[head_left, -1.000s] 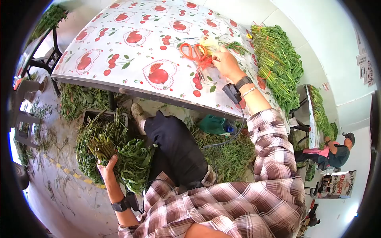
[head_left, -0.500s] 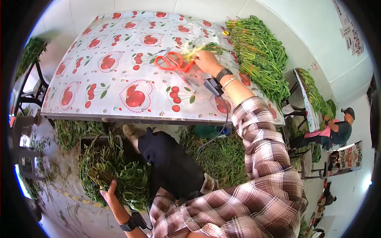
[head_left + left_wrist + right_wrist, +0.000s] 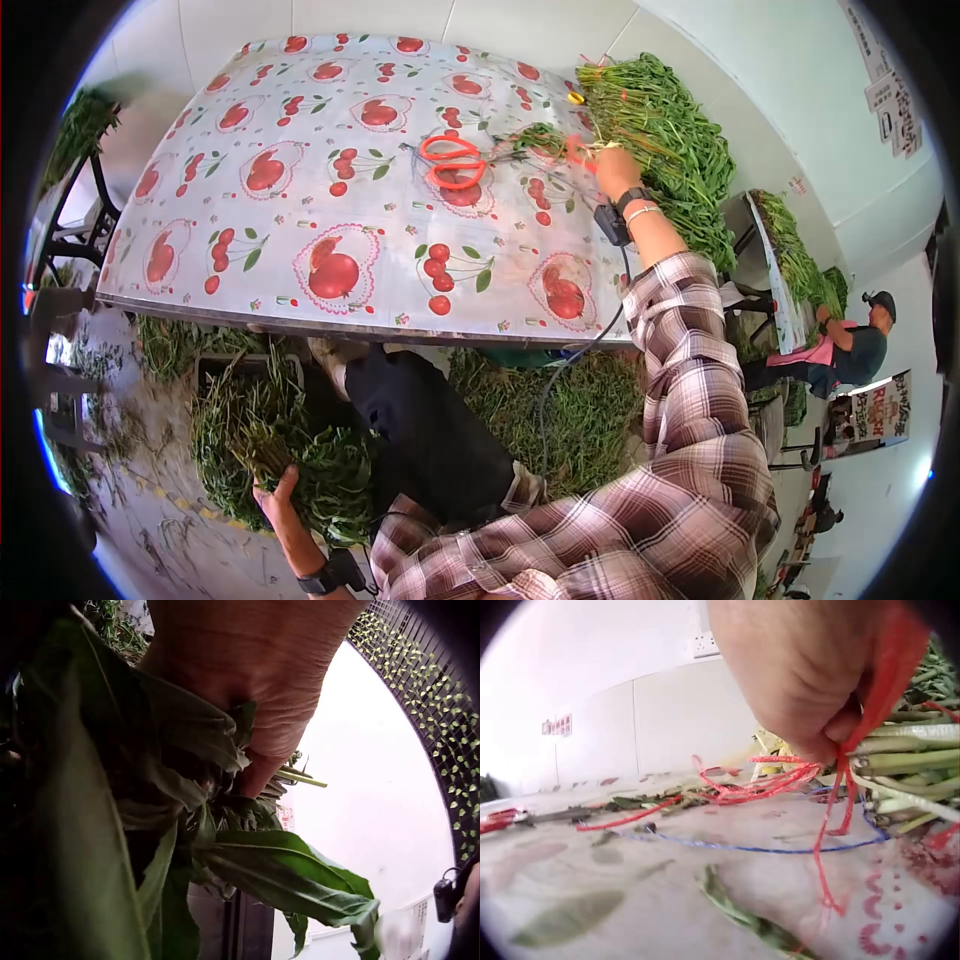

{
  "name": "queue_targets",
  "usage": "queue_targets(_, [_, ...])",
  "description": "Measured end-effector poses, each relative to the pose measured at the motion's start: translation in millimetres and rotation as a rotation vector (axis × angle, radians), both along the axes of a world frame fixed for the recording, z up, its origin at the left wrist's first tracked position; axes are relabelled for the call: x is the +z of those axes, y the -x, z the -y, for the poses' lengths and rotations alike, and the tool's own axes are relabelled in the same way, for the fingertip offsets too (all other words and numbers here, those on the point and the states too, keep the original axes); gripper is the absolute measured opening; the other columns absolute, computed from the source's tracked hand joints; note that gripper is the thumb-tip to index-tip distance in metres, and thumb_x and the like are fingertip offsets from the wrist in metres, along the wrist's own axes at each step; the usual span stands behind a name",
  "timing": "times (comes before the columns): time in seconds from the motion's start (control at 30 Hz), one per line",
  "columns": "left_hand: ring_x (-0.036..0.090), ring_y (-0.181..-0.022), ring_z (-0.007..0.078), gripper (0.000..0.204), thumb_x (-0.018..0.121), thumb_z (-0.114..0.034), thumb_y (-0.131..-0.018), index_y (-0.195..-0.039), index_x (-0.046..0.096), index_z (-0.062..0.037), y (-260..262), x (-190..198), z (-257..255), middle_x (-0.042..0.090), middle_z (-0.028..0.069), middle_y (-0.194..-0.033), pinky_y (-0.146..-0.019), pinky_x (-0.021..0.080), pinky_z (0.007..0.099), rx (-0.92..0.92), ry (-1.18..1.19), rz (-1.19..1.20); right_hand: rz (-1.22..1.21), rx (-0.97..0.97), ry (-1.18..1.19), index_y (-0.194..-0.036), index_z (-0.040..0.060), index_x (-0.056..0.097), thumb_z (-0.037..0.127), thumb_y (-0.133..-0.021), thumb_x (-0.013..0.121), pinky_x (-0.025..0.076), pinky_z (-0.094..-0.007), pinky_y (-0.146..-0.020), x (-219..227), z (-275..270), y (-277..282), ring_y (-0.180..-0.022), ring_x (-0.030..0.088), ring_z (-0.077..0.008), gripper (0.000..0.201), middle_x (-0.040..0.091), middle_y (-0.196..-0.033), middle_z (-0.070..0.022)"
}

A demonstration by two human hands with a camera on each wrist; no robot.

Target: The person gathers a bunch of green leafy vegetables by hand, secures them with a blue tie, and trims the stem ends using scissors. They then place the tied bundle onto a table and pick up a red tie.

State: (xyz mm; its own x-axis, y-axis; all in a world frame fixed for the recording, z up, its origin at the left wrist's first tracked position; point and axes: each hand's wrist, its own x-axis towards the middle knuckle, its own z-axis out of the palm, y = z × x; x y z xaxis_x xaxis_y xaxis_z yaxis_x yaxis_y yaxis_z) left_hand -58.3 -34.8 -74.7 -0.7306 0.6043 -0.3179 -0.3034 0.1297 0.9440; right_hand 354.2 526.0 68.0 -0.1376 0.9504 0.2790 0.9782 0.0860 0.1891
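Red twine point(image 3: 766, 785), far right above the tabletop point(image 3: 400, 250), pinched by the right hand point(image 3: 787, 671); left hand point(image 3: 280, 500), near left, clasps the leafy bundle point(image 3: 335, 470). Fingertip pinching should separate strands cleanly; steady clasping, keep stems together.

Leafy green bunch point(image 3: 335, 468), stems gathered, near dark crate point(image 3: 299, 372); red string point(image 3: 891, 671), tangled loops, ends dangling over tabletop point(image 3: 395, 270).
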Motion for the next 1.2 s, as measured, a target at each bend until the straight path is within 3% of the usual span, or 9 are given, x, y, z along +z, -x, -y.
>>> queue_targets(0.13, [0.058, -0.083, 0.0157, 0.037, 0.071, -0.006, -0.071, -0.106, 0.063, 0.0011, 0.5, 3.4, -0.7, 0.064, 0.0046, -0.094, -0.080, 0.046, 0.0290, -0.003, 0.021, 0.032, 0.017, 0.082, 0.117, -0.087, 0.0075, 0.071, 0.027, -0.087, 0.053, 0.051, -0.0475, -0.071, 9.9, 11.8, 13.8, -0.082, 0.065, -0.0382, 0.027, 0.067, -0.092, -0.0180])
queue_targets(0.27, [0.058, -0.083, 0.0154, 0.038, 0.071, -0.005, -0.071, -0.107, 0.062, 0.0007, 3.4, -5.2, 3.3, 0.064, 0.0041, -0.094, -0.080, 0.046, 0.0287, -0.010, 0.028, 0.035, -0.120, 0.327, -0.114, -0.095, 0.0069, 0.071, 0.023, -0.084, 0.057, 0.052, -0.0411, -0.069, 33.5, 26.3, 41.6, -0.076, 0.066, -0.0326, 0.025, 0.068, -0.090, -0.0169])
queue_targets(0.33, [0.058, -0.082, 0.0151, 0.039, 0.072, -0.005, -0.070, -0.108, 0.062, 0.0006, 7.1, -16.8, 6.6, 0.064, 0.0040, -0.094, -0.079, 0.046, 0.0285, -0.032, 0.017, 0.053, -0.512, 0.539, 0.186, -0.097, 0.0067, 0.070, 0.022, -0.081, 0.059, 0.051, -0.0375, -0.067, 36.6, 29.6, 64.7, -0.070, 0.065, -0.0290, 0.025, 0.069, -0.084, -0.0145])
queue_targets(0.43, [0.058, -0.082, 0.0150, 0.040, 0.072, -0.004, -0.069, -0.108, 0.062, 0.0002, 3.3, -11.4, 3.3, 0.064, 0.0040, -0.094, -0.079, 0.046, 0.0288, -0.027, 0.025, 0.044, -0.822, 0.547, 0.491, -0.100, 0.0077, 0.070, 0.022, -0.078, 0.061, 0.051, -0.0344, -0.066, 28.7, 42.9, 106.4, -0.066, 0.065, -0.0261, 0.028, 0.070, -0.083, -0.0125])
queue_targets(0.6, [0.060, -0.082, 0.0157, 0.043, 0.072, -0.002, -0.068, -0.110, 0.063, -0.0004, -1.4, 1.6, 4.0, 0.065, 0.0049, -0.095, -0.080, 0.048, 0.0298, -0.003, 0.005, 0.034, -0.625, 0.736, 0.390, -0.107, 0.0091, 0.068, 0.020, -0.076, 0.061, 0.052, -0.0384, -0.072, 5.3, 62.9, 171.3, -0.081, 0.066, -0.0317, 0.033, 0.069, -0.091, -0.0162])
queue_targets(0.67, [0.060, -0.083, 0.0162, 0.045, 0.073, -0.004, -0.067, -0.110, 0.063, 0.0005, 3.0, -4.8, 9.6, 0.065, 0.0055, -0.096, -0.081, 0.048, 0.0299, 0.027, 0.022, 0.034, -0.297, 0.771, 0.303, -0.116, 0.0074, 0.063, 0.016, -0.078, 0.057, 0.051, -0.0387, -0.072, -8.8, 62.6, 184.1, -0.081, 0.066, -0.0270, 0.039, 0.069, -0.090, -0.0142])
queue_targets(0.87, [0.061, -0.083, 0.0193, 0.047, 0.071, -0.007, -0.070, -0.115, 0.060, 0.0029, 13.6, -20.2, 18.4, 0.064, 0.0092, -0.099, -0.079, 0.050, 0.0318, 0.006, 0.045, -0.115, -0.311, 0.674, 0.325, -0.106, 0.0076, 0.066, 0.014, -0.074, 0.056, 0.050, -0.0423, -0.080, 7.4, 76.6, 194.6, -0.095, 0.064, -0.0345, 0.034, 0.067, -0.100, -0.0201])
queue_targets(1.0, [0.061, -0.084, 0.0190, 0.046, 0.071, -0.005, -0.070, -0.114, 0.060, 0.0027, 14.7, -29.8, 19.5, 0.064, 0.0091, -0.099, -0.079, 0.050, 0.0315, 0.036, -0.005, -0.066, -0.533, 0.778, 0.166, -0.100, 0.0021, 0.061, 0.017, -0.071, 0.063, 0.051, -0.0432, -0.075, 8.3, 67.1, 175.0, -0.088, 0.064, -0.0369, 0.033, 0.067, -0.091, -0.0185])
queue_targets(1.2, [0.059, -0.087, 0.0184, 0.048, 0.073, -0.006, -0.070, -0.115, 0.060, 0.0024, 9.8, -15.8, 11.7, 0.064, 0.0085, -0.101, -0.082, 0.048, 0.0315, -0.027, 0.025, -0.064, -0.568, 0.708, 0.215, -0.103, 0.0078, 0.057, 0.015, -0.072, 0.065, 0.046, -0.0379, -0.058, 18.5, 111.0, 133.3, -0.065, 0.061, -0.0301, 0.032, 0.063, -0.071, -0.0133])
